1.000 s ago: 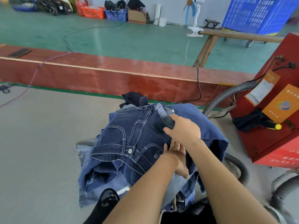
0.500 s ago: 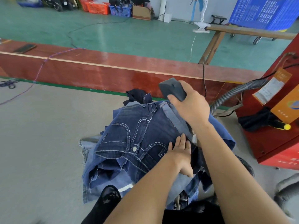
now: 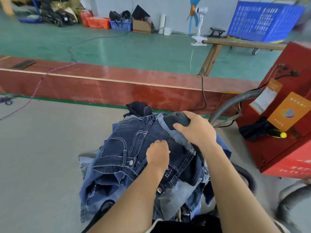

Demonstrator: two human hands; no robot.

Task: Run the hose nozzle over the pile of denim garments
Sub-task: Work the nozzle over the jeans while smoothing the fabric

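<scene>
while the right hand (image 3: pixel 196 132) grips the dark hose nozzle (image 3: pixel 178 120) at the far top edge of the denim pile (image 3: pixel 127 158), the left hand (image 3: pixel 157 153) lies on the top jeans, fingers bent; best keep the cloth pinned flat and draw the nozzle slowly, touching the fabric

A grey felt-covered tabletop (image 3: pixel 38 148) ends at a long glossy red-brown wooden board (image 3: pixel 117 84). Beyond lies a green painted floor (image 3: pixel 134 47), with a pale wall (image 3: pixel 176 7) behind. A large blue plastic crate (image 3: pixel 264 21) stands beside a wooden bench (image 3: pixel 235 43) carrying a white clip-on fan (image 3: pixel 199 22).
</scene>
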